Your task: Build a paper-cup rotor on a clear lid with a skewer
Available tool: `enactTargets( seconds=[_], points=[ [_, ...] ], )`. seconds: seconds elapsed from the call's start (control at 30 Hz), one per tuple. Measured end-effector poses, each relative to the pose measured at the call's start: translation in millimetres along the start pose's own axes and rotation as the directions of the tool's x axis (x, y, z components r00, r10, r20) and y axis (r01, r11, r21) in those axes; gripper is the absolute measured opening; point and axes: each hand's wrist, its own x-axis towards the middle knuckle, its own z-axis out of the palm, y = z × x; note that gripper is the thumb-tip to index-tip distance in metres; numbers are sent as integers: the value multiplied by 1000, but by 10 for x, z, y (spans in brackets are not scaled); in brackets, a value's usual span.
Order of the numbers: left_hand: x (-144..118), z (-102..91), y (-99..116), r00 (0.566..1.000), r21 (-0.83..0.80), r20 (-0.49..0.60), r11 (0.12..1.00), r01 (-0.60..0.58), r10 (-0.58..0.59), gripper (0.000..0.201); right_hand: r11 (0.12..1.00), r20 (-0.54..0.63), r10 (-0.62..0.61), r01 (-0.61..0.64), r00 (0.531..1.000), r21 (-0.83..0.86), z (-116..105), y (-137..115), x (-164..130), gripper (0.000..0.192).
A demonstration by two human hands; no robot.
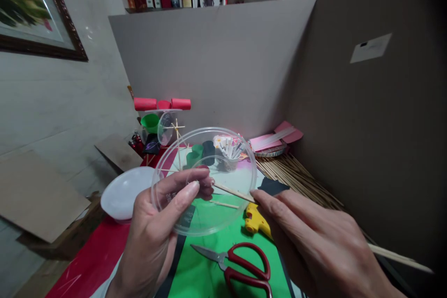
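Two hands work: left hand (157,223) grips clear lid (206,179), right hand (314,237) (fingers pinched) holds skewer (232,192) against it.

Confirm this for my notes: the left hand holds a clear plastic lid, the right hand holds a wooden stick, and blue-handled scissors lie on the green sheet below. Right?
Not quite. In the head view the scissors have red handles, not blue. The rest stands: the left hand holds the clear plastic lid, the right hand holds the wooden stick, and the scissors lie on the green sheet below.

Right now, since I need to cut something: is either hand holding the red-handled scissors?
No, the red-handled scissors lie on the green sheet, while the left hand holds a clear plastic lid.
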Motion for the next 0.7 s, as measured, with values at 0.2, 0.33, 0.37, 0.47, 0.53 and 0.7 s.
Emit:
enactTargets(
  seconds=[0.2,0.33,0.37,0.47,0.53,0.7],
  points=[
    [7,-2,-16,999,36,8,998,-44,44,16,1000,70,10,-10,997,-5,-4,11,-44,43],
    [-18,-45,-58,994,131,-5,986,-106,107,15,1000,92,15,-13,996,-22,-17,8,-44,40],
    [-34,-59,-76,992,178,-6,976,-125,128,15,1000,103,16,-13,995,-26,-26,-1,-41,38],
    [-98,-85,-143,969,383,11,894,-233,248,15,998,110,16,-9,994,-62,-40,-59,-41,33],
    [-138,-77,-193,934,501,47,800,-329,354,16,996,106,18,-8,994,-89,-15,-116,-43,34],
    [-149,-46,-310,868,612,83,662,-432,490,21,970,97,188,-201,977,139,145,-171,44,25]
  ],
)
